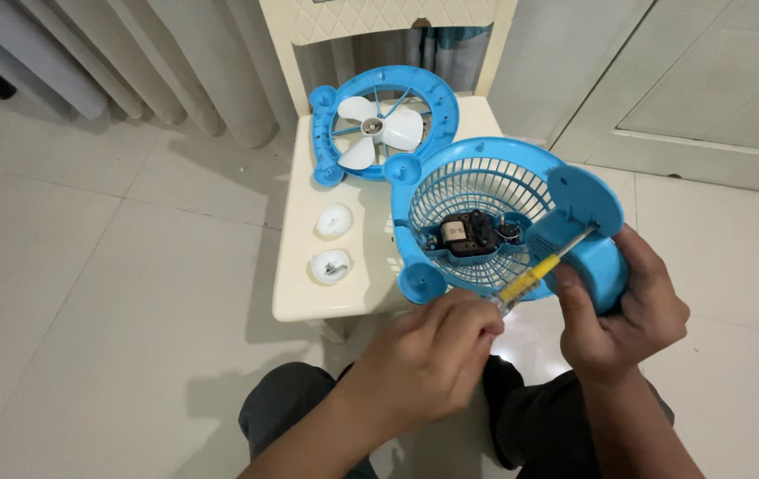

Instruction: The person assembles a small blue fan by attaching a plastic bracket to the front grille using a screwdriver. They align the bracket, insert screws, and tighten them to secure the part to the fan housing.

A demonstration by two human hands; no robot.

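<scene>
While the right hand (628,315) clamps the blue fan housing (504,217) above the tabletop (300,266) edge, the left hand (437,355) pinches the yellow screwdriver (535,275) handle, shaft running up-right from that grip toward the housing's base, motor (468,235) left of the tip.

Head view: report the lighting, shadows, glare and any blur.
Head view: soft, even indoor light; a faint shadow lies left of the stool; mild glare on the floor tiles between the hands; the blue fan housing and screwdriver are sharp; edges bow slightly from the wide lens.
</scene>
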